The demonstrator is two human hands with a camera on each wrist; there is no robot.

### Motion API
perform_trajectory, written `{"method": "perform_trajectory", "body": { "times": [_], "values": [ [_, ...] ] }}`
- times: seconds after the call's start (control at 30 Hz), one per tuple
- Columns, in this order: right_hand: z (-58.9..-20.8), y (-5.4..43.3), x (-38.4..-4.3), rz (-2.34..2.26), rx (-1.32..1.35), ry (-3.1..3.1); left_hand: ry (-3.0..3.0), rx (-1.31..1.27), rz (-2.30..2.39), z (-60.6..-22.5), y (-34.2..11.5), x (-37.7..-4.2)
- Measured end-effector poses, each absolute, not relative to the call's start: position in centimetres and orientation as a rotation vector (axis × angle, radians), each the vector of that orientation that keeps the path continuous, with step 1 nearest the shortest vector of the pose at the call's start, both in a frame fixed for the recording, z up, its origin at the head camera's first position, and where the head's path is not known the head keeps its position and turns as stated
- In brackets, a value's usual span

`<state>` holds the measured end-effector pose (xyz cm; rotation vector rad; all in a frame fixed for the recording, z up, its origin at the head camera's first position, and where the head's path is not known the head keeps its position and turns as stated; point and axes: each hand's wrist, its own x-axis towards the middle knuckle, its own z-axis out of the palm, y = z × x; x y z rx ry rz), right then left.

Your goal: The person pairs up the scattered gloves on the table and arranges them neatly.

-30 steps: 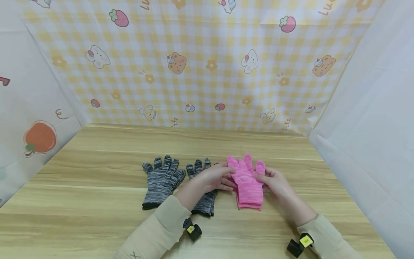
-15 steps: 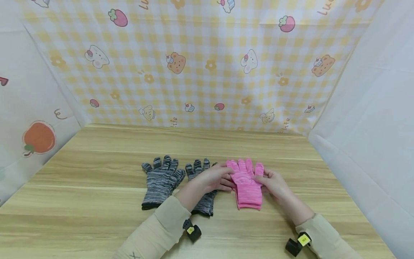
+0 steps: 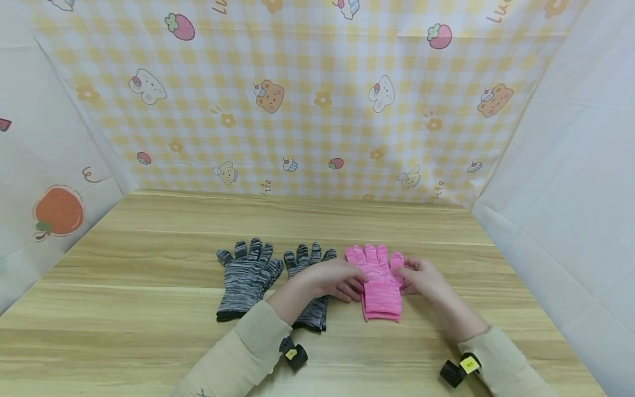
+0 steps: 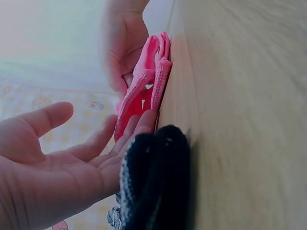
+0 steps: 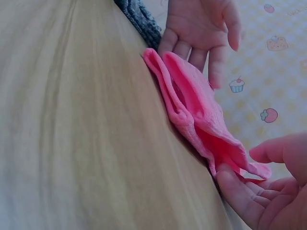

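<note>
A pair of pink knit gloves (image 3: 383, 298) lies stacked on the table, fingers pointing away, the two cuffs parted in both wrist views. My left hand (image 3: 334, 278) is at their left side; in the left wrist view its fingers (image 4: 129, 132) stretch straight to the glove edge, thumb raised and apart. My right hand (image 3: 428, 281) is at their right side, by the glove's thumb. The right wrist view shows its thumb (image 5: 268, 149) lifted off the fabric and a fingertip touching the pink edge. Under my left wrist lies a grey-black knit glove pair (image 3: 312, 317), partly hidden.
Another grey-black glove pair (image 3: 243, 286) lies at the left, fingers away from me. The wooden table (image 3: 149, 342) is bounded by a checked cloth (image 3: 317, 132) at the back and white cloth at both sides.
The pink gloves' fingers have come down flatter onto the table. My left thumb and fingers have slid nearer the cuff, and my right hand has loosened from the glove's thumb side.
</note>
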<state>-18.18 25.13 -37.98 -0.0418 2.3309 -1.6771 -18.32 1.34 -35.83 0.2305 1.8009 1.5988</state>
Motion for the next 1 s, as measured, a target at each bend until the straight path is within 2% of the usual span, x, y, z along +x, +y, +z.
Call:
{"method": "perform_trajectory", "body": {
  "times": [0.47,1.0],
  "values": [
    [-38.6,25.6,-18.5,-1.695,-0.094,2.307,1.777,0.258,1.525,-35.6,1.1,-17.9],
    [-39.0,25.4,-18.8,-1.682,0.004,2.392,1.864,0.306,1.444,-35.5,1.5,-17.4]
  ]
}}
